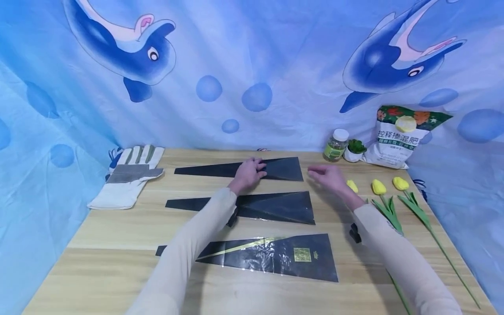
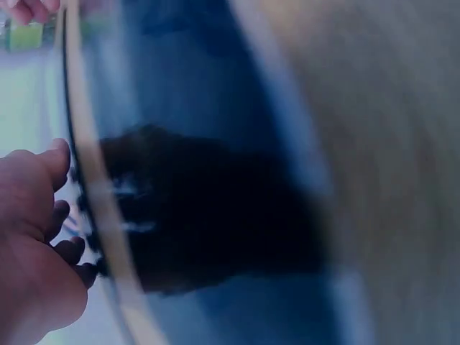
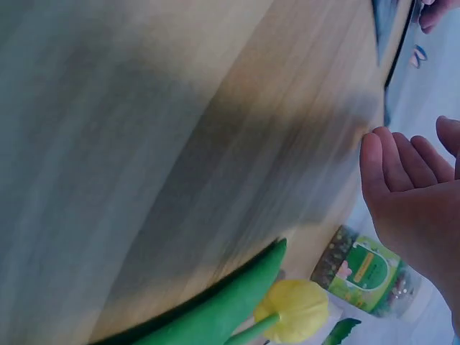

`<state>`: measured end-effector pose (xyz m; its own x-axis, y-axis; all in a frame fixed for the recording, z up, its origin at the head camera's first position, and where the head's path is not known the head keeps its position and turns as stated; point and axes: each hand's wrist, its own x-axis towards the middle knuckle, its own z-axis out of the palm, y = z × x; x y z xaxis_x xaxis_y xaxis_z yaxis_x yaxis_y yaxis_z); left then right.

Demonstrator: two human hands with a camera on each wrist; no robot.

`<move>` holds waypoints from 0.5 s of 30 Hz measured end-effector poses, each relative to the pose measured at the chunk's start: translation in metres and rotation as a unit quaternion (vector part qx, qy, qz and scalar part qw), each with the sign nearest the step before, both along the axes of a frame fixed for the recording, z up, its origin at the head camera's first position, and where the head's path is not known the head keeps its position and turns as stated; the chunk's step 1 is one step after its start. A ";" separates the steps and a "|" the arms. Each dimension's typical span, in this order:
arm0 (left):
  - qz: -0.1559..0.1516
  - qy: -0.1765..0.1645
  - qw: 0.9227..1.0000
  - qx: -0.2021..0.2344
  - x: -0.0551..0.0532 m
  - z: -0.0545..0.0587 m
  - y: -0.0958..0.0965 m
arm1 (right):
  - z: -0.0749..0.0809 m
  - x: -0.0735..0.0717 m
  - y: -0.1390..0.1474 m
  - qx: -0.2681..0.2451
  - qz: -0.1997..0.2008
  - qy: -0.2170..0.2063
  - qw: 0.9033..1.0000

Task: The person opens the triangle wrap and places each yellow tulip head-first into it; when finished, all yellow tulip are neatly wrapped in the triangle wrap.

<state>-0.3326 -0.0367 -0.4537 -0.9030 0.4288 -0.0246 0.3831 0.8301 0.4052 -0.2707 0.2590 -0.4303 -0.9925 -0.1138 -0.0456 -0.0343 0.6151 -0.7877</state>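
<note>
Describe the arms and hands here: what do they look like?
They are a person's: the left hand and right hand are bare. The long sleeves are plain cream, and a small black object shows beneath each one.

I see a smooth, wood-grained bench (image 1: 118, 258) bearing black sleeves (image 1: 277, 206) of thin, glossy plastic film, the 6 o'clock one crinkled and full of glare. From the bench's middle, my monitor gives me matt cloth in the glove (image 1: 127, 192) at 10, clear, smooth glass or plastic in the jar (image 1: 335, 148) at 1, shiny plastic in the bag (image 1: 395, 144) at 2, creased cloth in the backdrop (image 1: 252, 48) at 12.
</note>
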 end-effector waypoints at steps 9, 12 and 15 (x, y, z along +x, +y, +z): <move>0.022 0.006 1.000 0.010 -0.002 -0.002 -0.001 | -0.007 -0.015 -0.005 -0.012 0.001 -0.013 1.000; 0.030 0.004 0.999 0.016 -0.002 -0.004 0.001 | -0.011 -0.015 -0.003 -0.011 0.001 -0.020 1.000; 0.047 0.001 0.999 0.028 -0.002 -0.008 0.003 | -0.014 -0.014 -0.002 -0.011 -0.001 -0.027 1.000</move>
<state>-0.3344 -0.0336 -0.4616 -0.9391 0.3435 -0.0008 0.3064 0.8387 0.4502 -0.2847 0.2570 -0.4447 -0.9888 -0.1138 -0.0961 0.0092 0.5971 -0.8021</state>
